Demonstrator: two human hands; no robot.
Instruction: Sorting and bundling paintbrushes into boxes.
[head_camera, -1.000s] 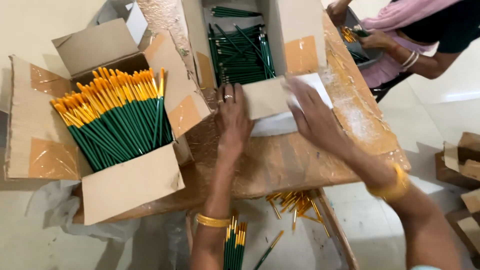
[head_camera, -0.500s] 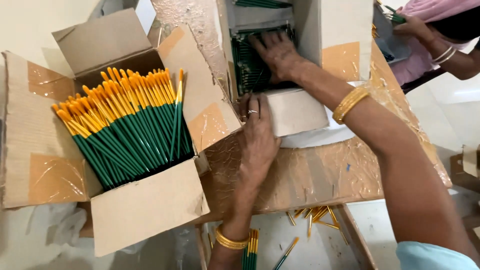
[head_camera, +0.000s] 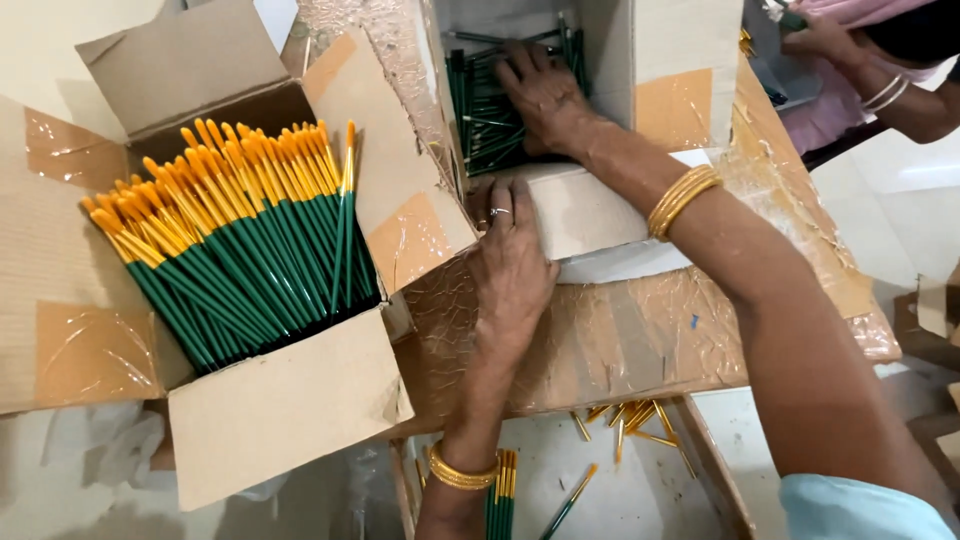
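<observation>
Right hand (head_camera: 545, 95) reaches into the upright open cardboard box (head_camera: 690, 60) at the top of the view. Palm down, fingers spread and bent over the loose dark green pen barrels (head_camera: 485, 110) lying inside. Fingertips press on the pile; cannot tell whether any barrel is actually gripped. Gold bangles (head_camera: 680, 198) sit on that wrist, above the box's near flap.

Left hand (head_camera: 512, 265) lies flat on the near flap of the same box (head_camera: 590, 215), fingers extended and together, a ring on one finger. It holds nothing, only presses on the cardboard. Gold bangle (head_camera: 460, 472) on the left wrist, low in the view.

Left of both hands: a wide open cardboard carton (head_camera: 280, 430), flaps folded out, patches of brown tape on them. It is packed with green pens with orange-yellow caps (head_camera: 240, 230), laid fanned and slanting, caps toward the upper left.

Both boxes rest on a work surface wrapped in crinkled clear plastic over brown board (head_camera: 620, 350). Below its near edge, a few loose orange-yellow caps (head_camera: 625, 420) and single pens lie on a lower pale surface; a small bunch of capped pens (head_camera: 503, 490) stands just beside the left wrist.

Upper right corner: another person's hand (head_camera: 825, 35) and banded forearm, well apart from the boxes.
</observation>
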